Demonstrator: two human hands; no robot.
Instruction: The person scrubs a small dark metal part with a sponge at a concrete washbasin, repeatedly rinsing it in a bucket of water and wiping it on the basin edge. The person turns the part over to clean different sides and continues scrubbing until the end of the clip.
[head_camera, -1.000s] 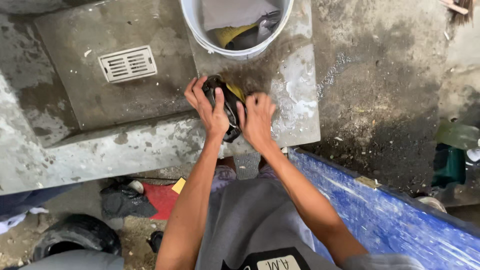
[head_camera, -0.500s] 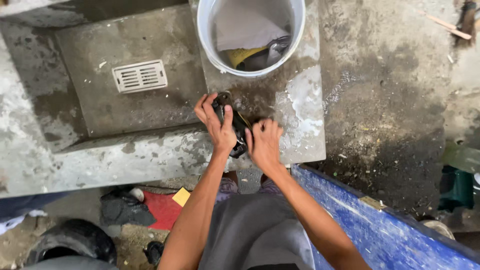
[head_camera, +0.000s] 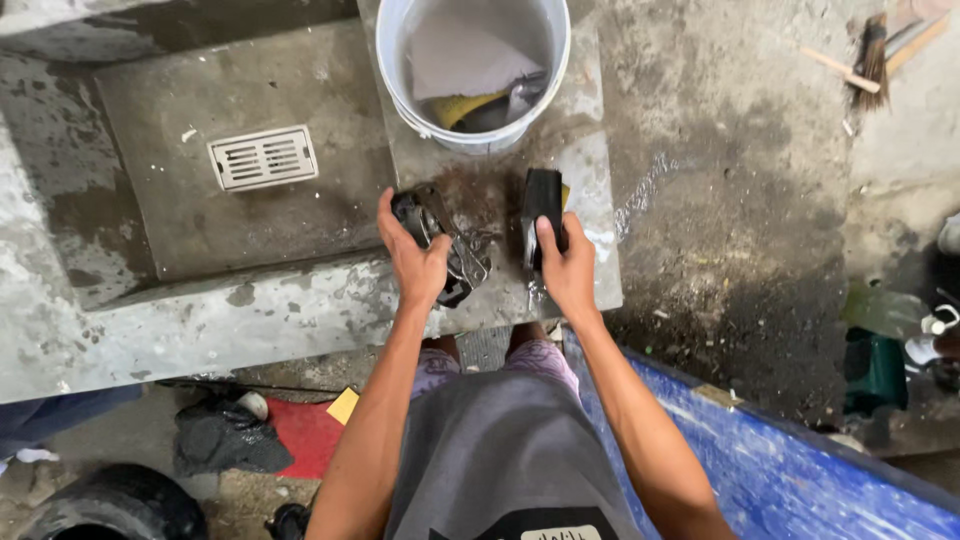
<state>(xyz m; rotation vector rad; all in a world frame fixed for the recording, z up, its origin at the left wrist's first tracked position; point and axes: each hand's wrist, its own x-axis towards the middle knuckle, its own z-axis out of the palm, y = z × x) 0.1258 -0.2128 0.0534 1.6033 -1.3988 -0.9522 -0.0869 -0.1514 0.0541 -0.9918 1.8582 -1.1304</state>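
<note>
My left hand (head_camera: 415, 258) grips a dark, wet metal part (head_camera: 440, 240) with a shiny bracket sticking out, resting on the wet concrete ledge (head_camera: 300, 310). My right hand (head_camera: 566, 268) holds a flat black block with a yellow edge (head_camera: 543, 215), stood upright on the ledge a hand's width to the right of the part. Just beyond both hands stands a white bucket (head_camera: 470, 130) holding grey cloth and a yellow-and-dark thing.
A sunken concrete basin with a white drain grate (head_camera: 262, 157) lies to the left. A blue panel (head_camera: 800, 470) runs at lower right. A red mat, a black rag (head_camera: 225, 440) and a tyre lie on the ground below. A brush (head_camera: 870, 55) lies at upper right.
My hands were together over the dark part; now they have drawn apart, the right one carrying the black block off to the right. The view has tilted slightly.
</note>
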